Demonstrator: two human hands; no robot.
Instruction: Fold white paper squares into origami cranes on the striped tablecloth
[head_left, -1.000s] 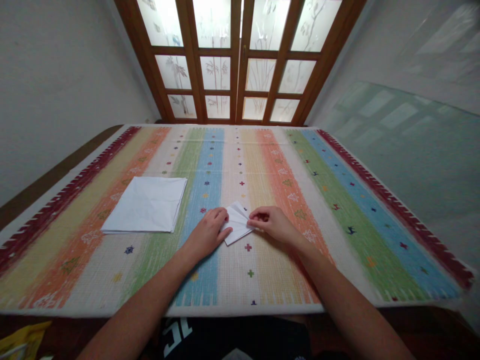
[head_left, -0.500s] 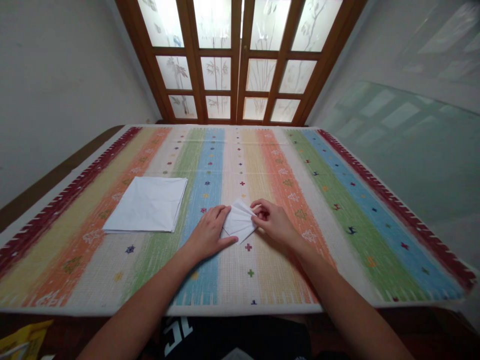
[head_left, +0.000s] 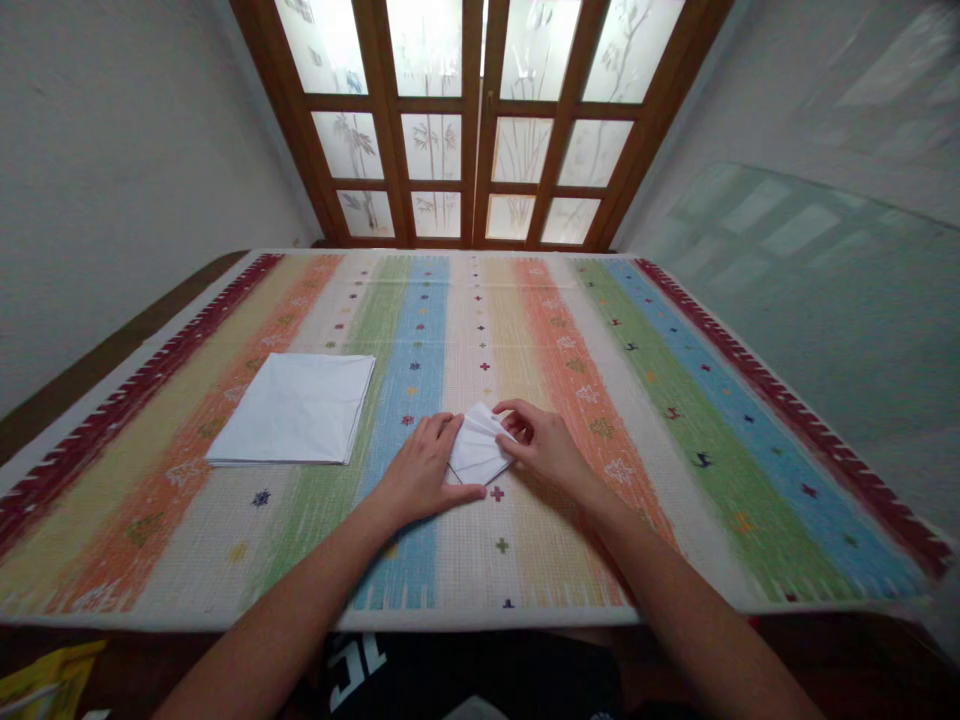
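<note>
A small folded white paper (head_left: 478, 448) lies on the striped tablecloth (head_left: 570, 540), just in front of me and a little right of centre. My left hand (head_left: 424, 472) rests on its left side, with the thumb running along the lower edge. My right hand (head_left: 544, 445) holds its right side, fingers curled over the edge. Part of the paper is hidden under both hands. Left of them lies a flat stack of white paper sheets (head_left: 296, 410), which neither hand touches.
The tablecloth has coloured stripes and small stitched motifs, and covers the whole table. Wooden doors with frosted glass (head_left: 480, 120) stand beyond its far edge. A glass pane (head_left: 795, 290) shows at right. A yellow bag (head_left: 49, 680) lies below the near edge.
Both hands have closed in around the folded paper. My left thumb has slid rightward along its lower edge, and the paper has turned slightly. The stack of sheets has not moved.
</note>
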